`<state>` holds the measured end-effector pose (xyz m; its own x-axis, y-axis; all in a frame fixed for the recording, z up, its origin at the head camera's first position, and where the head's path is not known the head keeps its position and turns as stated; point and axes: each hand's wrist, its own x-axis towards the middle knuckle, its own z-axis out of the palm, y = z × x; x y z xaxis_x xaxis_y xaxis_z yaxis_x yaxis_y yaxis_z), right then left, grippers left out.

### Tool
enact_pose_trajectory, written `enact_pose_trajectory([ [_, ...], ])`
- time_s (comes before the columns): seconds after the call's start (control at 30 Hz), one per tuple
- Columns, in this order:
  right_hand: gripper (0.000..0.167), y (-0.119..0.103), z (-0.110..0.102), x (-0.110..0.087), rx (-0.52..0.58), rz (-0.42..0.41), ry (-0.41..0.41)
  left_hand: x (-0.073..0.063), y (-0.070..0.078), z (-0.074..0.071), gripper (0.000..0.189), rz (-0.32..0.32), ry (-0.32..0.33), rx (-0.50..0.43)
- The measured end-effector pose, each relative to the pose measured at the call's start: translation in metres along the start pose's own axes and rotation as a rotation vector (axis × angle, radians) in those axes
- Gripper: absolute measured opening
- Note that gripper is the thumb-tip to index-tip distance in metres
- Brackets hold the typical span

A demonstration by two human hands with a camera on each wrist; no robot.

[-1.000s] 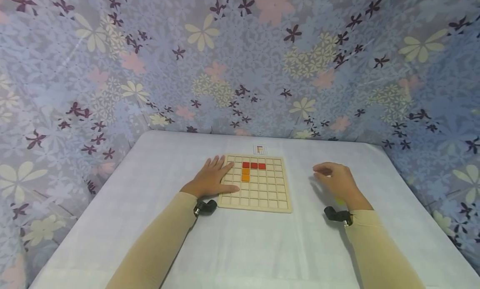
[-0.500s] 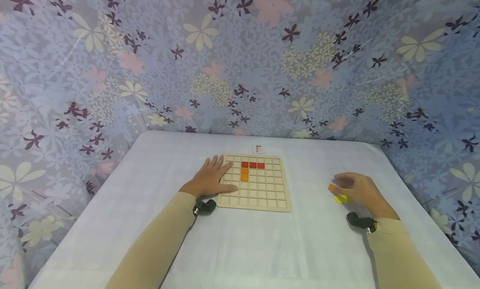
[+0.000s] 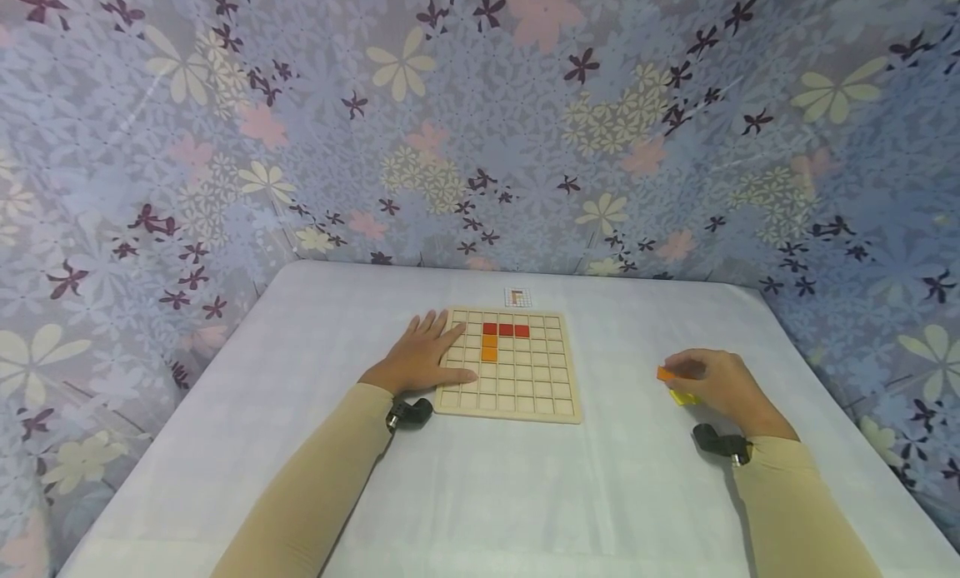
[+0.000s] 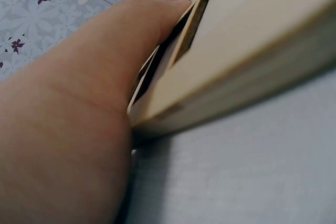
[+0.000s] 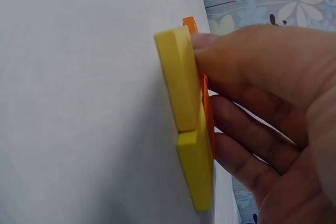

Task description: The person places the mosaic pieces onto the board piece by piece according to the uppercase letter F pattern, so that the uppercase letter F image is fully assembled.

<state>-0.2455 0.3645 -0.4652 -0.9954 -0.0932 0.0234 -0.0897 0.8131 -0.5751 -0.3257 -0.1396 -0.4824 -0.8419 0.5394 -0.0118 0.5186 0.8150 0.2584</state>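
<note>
My left hand (image 3: 420, 357) lies spread over the left edge of a wooden grid board (image 3: 528, 407), its thumb across the lower squares. In the left wrist view the thumb (image 4: 142, 22) rests on the board's rim. A row of red tiles (image 3: 506, 330) and an orange stretch (image 3: 489, 348) below its left end sit in the grid. To the right of the board, my right hand (image 3: 712, 382) pinches an orange tile (image 3: 663, 373) between thumb and forefinger. Yellow tiles (image 5: 194, 161) lie right beside it, partly hidden by the hand; more orange shows behind them.
A small printed card (image 3: 517, 297) with a grid pattern lies behind the board. The white-covered table (image 3: 540, 495) meets a floral cloth backdrop (image 3: 480, 128) at the back and sides.
My right hand has moved right and towards me, down to the orange and yellow tiles, and its fingers have closed on an orange one. The left hand and board stay put.
</note>
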Motion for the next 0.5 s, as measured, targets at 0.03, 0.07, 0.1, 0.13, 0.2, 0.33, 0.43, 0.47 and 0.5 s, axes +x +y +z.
enact_pose_trajectory([
  [0.03, 0.041, 0.000, 0.000, 0.000, 0.000, -0.004, 0.004, 0.000, 0.000, 0.000, 0.110, 0.001, 0.001, 0.003],
  [0.07, 0.040, 0.000, 0.000, 0.000, 0.001, -0.009, 0.006, 0.001, -0.001, 0.000, 0.110, 0.002, 0.004, 0.003],
  [0.1, 0.039, 0.000, 0.000, 0.000, 0.002, -0.010, 0.009, 0.001, -0.001, 0.001, 0.110, 0.003, 0.006, 0.004],
  [0.13, 0.038, 0.000, 0.001, 0.000, 0.003, -0.011, 0.011, 0.001, -0.002, 0.001, 0.110, 0.004, 0.009, 0.005],
  [0.2, 0.038, 0.000, 0.001, 0.001, 0.005, -0.009, 0.012, 0.002, -0.002, 0.003, 0.110, 0.004, 0.013, 0.001],
  [0.33, 0.038, -0.003, 0.003, 0.000, 0.014, -0.010, 0.033, 0.002, -0.002, 0.004, 0.110, 0.004, 0.018, -0.001],
  [0.43, 0.037, -0.008, 0.005, 0.000, 0.025, -0.025, 0.053, 0.001, -0.001, 0.003, 0.110, 0.002, 0.018, -0.003],
  [0.47, 0.035, -0.010, 0.006, 0.000, 0.026, -0.027, 0.061, 0.001, -0.001, 0.003, 0.110, 0.001, 0.017, -0.002],
  [0.5, 0.035, -0.012, 0.007, 0.001, 0.023, -0.032, 0.066, 0.000, -0.001, 0.003, 0.110, 0.001, 0.016, -0.001],
])
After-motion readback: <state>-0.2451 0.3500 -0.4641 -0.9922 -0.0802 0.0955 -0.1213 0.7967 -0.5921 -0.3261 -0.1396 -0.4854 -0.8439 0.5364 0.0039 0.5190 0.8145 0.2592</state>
